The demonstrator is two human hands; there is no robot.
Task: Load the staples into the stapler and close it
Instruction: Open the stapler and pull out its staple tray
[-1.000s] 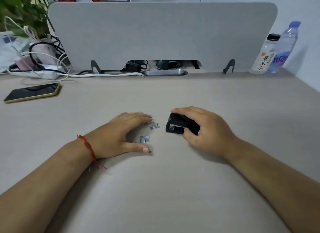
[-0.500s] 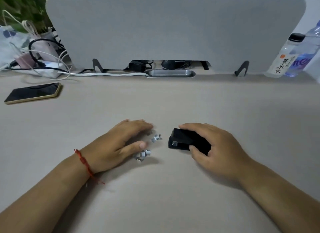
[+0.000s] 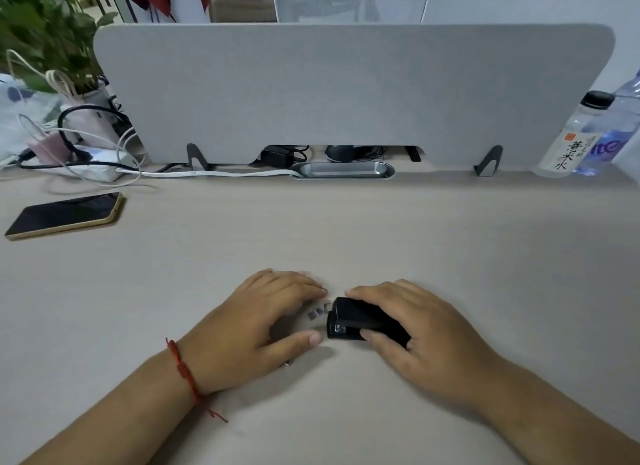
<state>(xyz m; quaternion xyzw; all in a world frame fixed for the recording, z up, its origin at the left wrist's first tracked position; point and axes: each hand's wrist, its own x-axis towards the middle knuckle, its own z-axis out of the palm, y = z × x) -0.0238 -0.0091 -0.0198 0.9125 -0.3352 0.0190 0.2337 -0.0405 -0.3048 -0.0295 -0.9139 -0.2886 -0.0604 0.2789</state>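
A small black stapler (image 3: 360, 321) lies shut on the desk, nose pointing left. My right hand (image 3: 422, 329) grips it, fingers curled over its top and thumb against its near side. Small silver staple strips (image 3: 317, 313) lie just left of the stapler's nose. My left hand (image 3: 263, 322) arches over the desk beside them, fingers and thumb spread around the staples, fingertips close to them. I cannot tell whether it touches any; part of the pile may be hidden beneath the palm.
A phone (image 3: 65, 214) lies at the left. Cables and a power strip (image 3: 97, 168) clutter the back left by a plant. A grey divider (image 3: 346, 90) stands behind a cable tray (image 3: 343, 170). Two bottles (image 3: 571, 139) stand at the back right.
My hands have drawn closer together. The stapler now sits right next to the staples, and my left thumb has swung out toward the stapler's nose.
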